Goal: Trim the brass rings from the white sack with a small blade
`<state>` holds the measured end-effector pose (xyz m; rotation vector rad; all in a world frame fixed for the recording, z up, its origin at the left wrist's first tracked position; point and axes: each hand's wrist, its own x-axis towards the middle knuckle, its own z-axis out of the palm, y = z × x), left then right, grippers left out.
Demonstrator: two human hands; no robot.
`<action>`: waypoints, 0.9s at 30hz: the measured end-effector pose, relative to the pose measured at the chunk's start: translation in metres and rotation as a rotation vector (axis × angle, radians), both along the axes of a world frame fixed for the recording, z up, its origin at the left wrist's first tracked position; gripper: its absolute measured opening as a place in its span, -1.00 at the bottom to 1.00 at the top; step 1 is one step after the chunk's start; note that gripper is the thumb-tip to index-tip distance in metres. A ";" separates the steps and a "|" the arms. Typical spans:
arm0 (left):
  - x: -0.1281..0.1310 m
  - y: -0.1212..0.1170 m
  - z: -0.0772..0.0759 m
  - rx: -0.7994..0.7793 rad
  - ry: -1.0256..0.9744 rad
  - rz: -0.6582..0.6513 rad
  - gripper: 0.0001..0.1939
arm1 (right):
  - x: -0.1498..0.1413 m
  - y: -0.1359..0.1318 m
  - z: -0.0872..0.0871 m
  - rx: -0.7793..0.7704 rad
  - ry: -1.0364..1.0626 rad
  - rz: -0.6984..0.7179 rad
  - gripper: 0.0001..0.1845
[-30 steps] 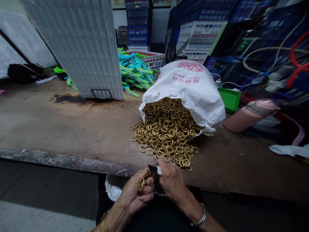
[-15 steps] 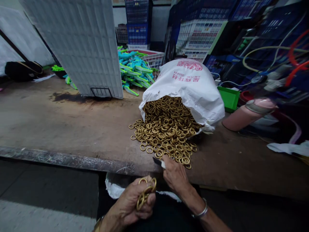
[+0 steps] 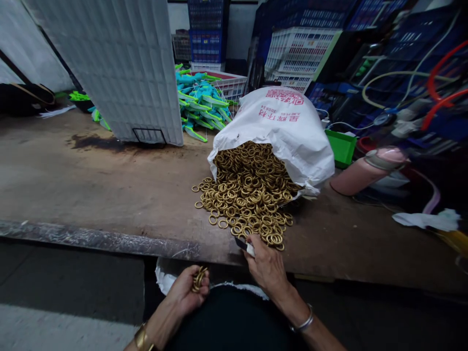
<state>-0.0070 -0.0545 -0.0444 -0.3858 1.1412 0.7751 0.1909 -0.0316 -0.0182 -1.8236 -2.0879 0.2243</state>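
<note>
Several gold-coloured rings [image 3: 198, 280] lie in the curled fingers of my left hand [image 3: 185, 292], which is below the table edge, over an open white sack [image 3: 165, 279] near my lap. My right hand [image 3: 266, 268] is closed around a small knife [image 3: 250, 249] with a white handle and dark blade, its tip pointing left. This hand is at the front of a heap of the same rings [image 3: 252, 200]. The heap spills from the mouth of a white bag with red print [image 3: 281, 114], lying on its side on the table.
A tall pale ribbed panel [image 3: 109, 68] stands on the wooden table [image 3: 109, 190]. Behind it are turquoise and green plastic parts [image 3: 201, 100]. To the right lie a pink bottle [image 3: 365, 170], a green tray [image 3: 341, 147] and hoses. Blue crates [image 3: 207, 46] are stacked behind.
My left hand has moved left and away from the right hand, still holding rings. My right hand stays beside the heap with the knife. The view has shifted slightly.
</note>
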 end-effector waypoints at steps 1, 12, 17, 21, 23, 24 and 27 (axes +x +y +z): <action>0.003 0.000 -0.003 -0.005 0.021 0.023 -0.85 | -0.001 0.000 0.001 -0.014 -0.016 0.001 -0.82; 0.002 -0.004 -0.026 0.155 0.186 0.083 -0.76 | -0.013 0.003 0.006 -0.126 -0.099 -0.015 -0.80; 0.003 -0.012 -0.021 0.194 0.211 0.012 -0.90 | -0.012 0.004 0.000 -0.111 -0.148 -0.012 -0.75; 0.003 -0.019 0.005 0.349 0.191 -0.219 -0.91 | -0.008 0.006 0.005 -0.140 -0.064 -0.031 -0.77; 0.006 -0.018 0.022 0.563 0.220 -0.362 -0.81 | -0.007 0.008 0.009 -0.188 0.077 -0.018 -0.84; 0.008 -0.016 0.030 0.662 0.268 -0.418 -0.78 | -0.006 0.009 0.011 -0.220 0.183 0.003 -0.85; 0.019 -0.003 0.048 0.810 0.453 -0.430 -0.76 | -0.008 0.012 0.016 -0.351 0.552 0.087 -0.79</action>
